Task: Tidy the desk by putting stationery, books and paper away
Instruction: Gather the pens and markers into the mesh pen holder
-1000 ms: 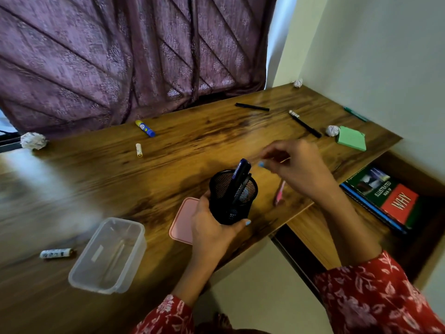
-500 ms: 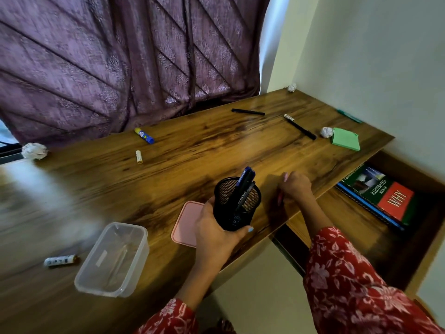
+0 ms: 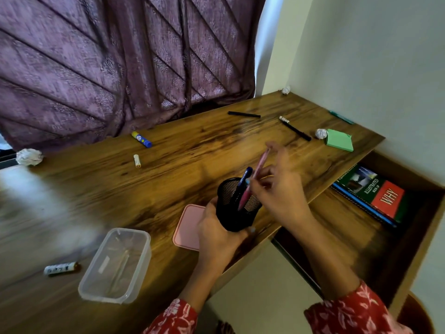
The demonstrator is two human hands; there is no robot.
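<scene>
The right hand (image 3: 279, 191) pinches a pink pen (image 3: 252, 183), its lower end inside a black mesh pen holder (image 3: 237, 208) that already holds a blue pen (image 3: 243, 180). The left hand (image 3: 218, 237) grips the holder at the desk's (image 3: 192, 153) front edge, beside a pink lid (image 3: 187, 227). Black pens (image 3: 243, 114) and a green notepad (image 3: 339, 140) lie near the back right corner.

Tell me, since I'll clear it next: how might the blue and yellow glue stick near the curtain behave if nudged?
The glue stick lies on its side on the smooth wooden desk, and it looks round, so it would probably roll. Being small and plastic, it is likely light, stiff and easy to pinch.
</scene>
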